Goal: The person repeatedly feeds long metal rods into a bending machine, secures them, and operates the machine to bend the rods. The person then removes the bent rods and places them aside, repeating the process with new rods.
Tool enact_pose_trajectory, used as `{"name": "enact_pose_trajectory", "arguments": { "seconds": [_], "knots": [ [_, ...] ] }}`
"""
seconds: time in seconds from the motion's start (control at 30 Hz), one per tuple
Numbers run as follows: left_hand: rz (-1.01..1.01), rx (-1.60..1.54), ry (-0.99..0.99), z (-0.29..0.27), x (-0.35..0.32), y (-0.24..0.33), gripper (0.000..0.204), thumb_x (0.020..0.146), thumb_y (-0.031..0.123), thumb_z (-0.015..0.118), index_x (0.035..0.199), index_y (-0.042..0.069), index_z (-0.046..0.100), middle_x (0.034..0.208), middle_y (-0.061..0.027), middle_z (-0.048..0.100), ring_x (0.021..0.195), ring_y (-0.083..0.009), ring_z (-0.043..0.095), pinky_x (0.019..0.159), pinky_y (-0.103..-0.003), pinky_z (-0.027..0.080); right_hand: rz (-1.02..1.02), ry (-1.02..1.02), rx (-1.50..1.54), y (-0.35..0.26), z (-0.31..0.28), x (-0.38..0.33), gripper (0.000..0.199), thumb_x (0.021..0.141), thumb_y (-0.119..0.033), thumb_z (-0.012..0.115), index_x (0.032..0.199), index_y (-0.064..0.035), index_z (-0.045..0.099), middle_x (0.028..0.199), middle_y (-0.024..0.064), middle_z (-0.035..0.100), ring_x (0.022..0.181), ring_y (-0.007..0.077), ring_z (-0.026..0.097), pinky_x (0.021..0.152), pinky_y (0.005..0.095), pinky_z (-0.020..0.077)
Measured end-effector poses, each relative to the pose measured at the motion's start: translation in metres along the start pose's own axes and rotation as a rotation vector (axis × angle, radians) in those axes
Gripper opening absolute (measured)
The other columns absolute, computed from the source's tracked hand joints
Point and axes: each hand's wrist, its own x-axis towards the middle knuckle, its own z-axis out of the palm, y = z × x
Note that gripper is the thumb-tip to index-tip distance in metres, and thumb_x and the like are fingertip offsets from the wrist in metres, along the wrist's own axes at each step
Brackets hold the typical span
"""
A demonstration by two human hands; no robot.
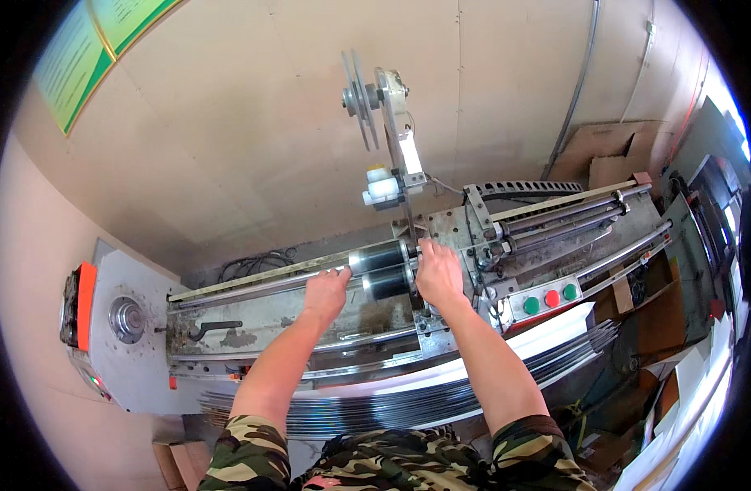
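Observation:
A long metal machine bed (265, 344) stretches across in front of me. Two dark rollers with silver ends, an upper one (377, 260) and a lower one (385, 285), sit near its middle. A thin metal rod (467, 248) runs along the machine past the rollers. Just left of the rollers, my left hand (328, 290) is closed, its fingertips pinched on the rod. My right hand (438, 272) is closed around the rod at the rollers' right side; its fingers partly hide the contact. A bundle of long thin rods (367, 415) lies between me and the machine.
A control box (547, 301) with green and red buttons is mounted to the right. Above the rollers rises a post with a disc reel (361, 100). A hook-shaped wrench (216, 329) rests on the bed. A grey machine housing (134, 327) stands at the left; cardboard (613, 151) leans at the back right.

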Motion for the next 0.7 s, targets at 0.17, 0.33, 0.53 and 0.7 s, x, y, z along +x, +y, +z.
{"name": "enact_pose_trajectory", "arguments": {
  "seconds": [0.17,0.33,0.53,0.7],
  "knots": [
    [0.017,0.013,0.006,-0.0014,0.0006,0.0012,0.015,0.083,0.008,0.057,0.098,0.01,0.06,0.079,-0.0122,0.063,0.078,-0.0342,0.064,0.065,-0.047,0.051,-0.009,0.006,-0.01,0.0029,0.0011,-0.0005,0.037,0.086,-0.005,0.052,0.123,0.0001,0.058,0.126,0.0195,0.063,0.115,0.0346,0.059,0.1,0.0445,0.0434],
    [0.009,0.01,-0.014,-0.0012,0.0002,0.0015,0.016,0.084,0.008,0.057,0.099,0.01,0.06,0.08,-0.0131,0.064,0.078,-0.0345,0.064,0.065,-0.048,0.05,0.003,-0.003,-0.012,0.0005,-0.0008,0.0001,0.037,0.086,-0.004,0.051,0.122,0.0002,0.058,0.126,0.0199,0.064,0.115,0.0338,0.06,0.102,0.0434,0.0427],
    [0.006,0.057,-0.122,-0.0034,0.0017,0.0,0.021,0.085,0.007,0.055,0.105,0.012,0.06,0.088,-0.0124,0.068,0.086,-0.0319,0.068,0.067,-0.046,0.055,0.0,0.004,-0.027,0.0019,0.0019,-0.001,0.037,0.087,-0.004,0.051,0.122,0.0002,0.058,0.126,0.02,0.064,0.116,0.0335,0.06,0.104,0.0429,0.0418],
    [0.015,0.01,-0.066,-0.0008,0.0016,0.0002,0.019,0.084,0.008,0.054,0.102,0.01,0.059,0.081,-0.0135,0.065,0.08,-0.0343,0.066,0.067,-0.048,0.052,-0.001,0.018,-0.039,0.0047,0.0048,-0.001,0.038,0.086,-0.003,0.051,0.123,0.0006,0.058,0.125,0.02,0.064,0.115,0.0337,0.06,0.104,0.0431,0.0424]
  ]
}}
